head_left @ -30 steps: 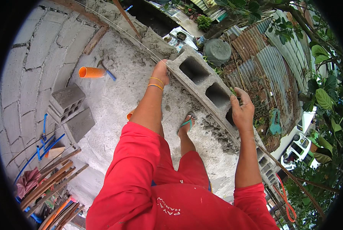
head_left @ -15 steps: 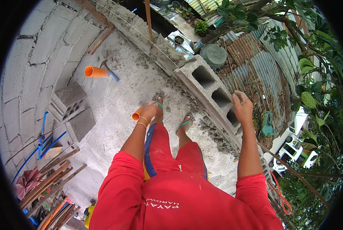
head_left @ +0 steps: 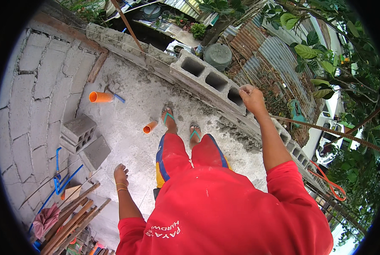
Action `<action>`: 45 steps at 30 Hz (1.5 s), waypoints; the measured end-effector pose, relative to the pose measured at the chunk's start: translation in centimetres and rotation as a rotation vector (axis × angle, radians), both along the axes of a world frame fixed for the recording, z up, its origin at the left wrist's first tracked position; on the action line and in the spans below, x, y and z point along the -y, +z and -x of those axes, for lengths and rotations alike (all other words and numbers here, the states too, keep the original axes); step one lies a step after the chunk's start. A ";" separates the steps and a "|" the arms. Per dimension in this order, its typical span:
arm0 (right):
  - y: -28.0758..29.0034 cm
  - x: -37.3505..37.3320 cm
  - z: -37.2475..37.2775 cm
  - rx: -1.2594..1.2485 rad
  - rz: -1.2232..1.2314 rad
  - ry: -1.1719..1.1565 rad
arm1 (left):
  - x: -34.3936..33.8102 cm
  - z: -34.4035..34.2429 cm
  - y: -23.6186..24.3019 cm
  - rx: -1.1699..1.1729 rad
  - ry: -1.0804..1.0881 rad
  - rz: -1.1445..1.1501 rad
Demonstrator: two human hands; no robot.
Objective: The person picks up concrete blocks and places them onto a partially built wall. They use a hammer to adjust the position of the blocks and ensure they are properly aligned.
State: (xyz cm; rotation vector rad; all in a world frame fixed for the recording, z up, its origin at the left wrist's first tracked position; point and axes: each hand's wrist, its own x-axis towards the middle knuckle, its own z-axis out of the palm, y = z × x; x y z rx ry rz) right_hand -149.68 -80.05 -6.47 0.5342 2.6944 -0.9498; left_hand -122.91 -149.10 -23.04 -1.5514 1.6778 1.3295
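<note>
A grey hollow concrete block (head_left: 205, 80) lies along the top of the low wall, its holes facing up. My right hand (head_left: 250, 97) is over the near end of that block, beside its last hole. Its fingers are pinched together; whether they hold anything or touch the block cannot be made out. On the left, my left hand (head_left: 121, 174) hangs low over the floor with fingers curled in, and nothing shows in it. An orange pipe piece (head_left: 149, 127) stands on the concrete floor by my feet. Further off lies a larger orange pipe (head_left: 101, 97) next to a blue-handled hammer (head_left: 117, 96).
Two grey blocks (head_left: 94, 153) rest by the block wall (head_left: 28, 110) on the left. Wooden sticks (head_left: 73, 225) and blue pipes (head_left: 67, 180) lean below them. A rusty bar (head_left: 326, 128) juts out past the low wall. A string (head_left: 126, 43) runs along the wall top.
My left hand has swung left and down, away from the small orange pipe. My body and view have turned; my right hand stays near the block's near end.
</note>
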 end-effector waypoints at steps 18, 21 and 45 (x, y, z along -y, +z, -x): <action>-1.9 -3.7 -10.8 -0.168 0.119 -0.031 | -11.6 -8.3 5.6 0.031 -0.261 -0.088; -1.1 -4.2 -12.4 -0.191 0.172 -0.040 | -11.9 -7.2 6.2 0.014 -0.306 -0.076; 1.8 2.9 -10.3 -0.152 0.077 0.255 | -13.9 -20.0 8.8 -0.012 -0.019 -0.024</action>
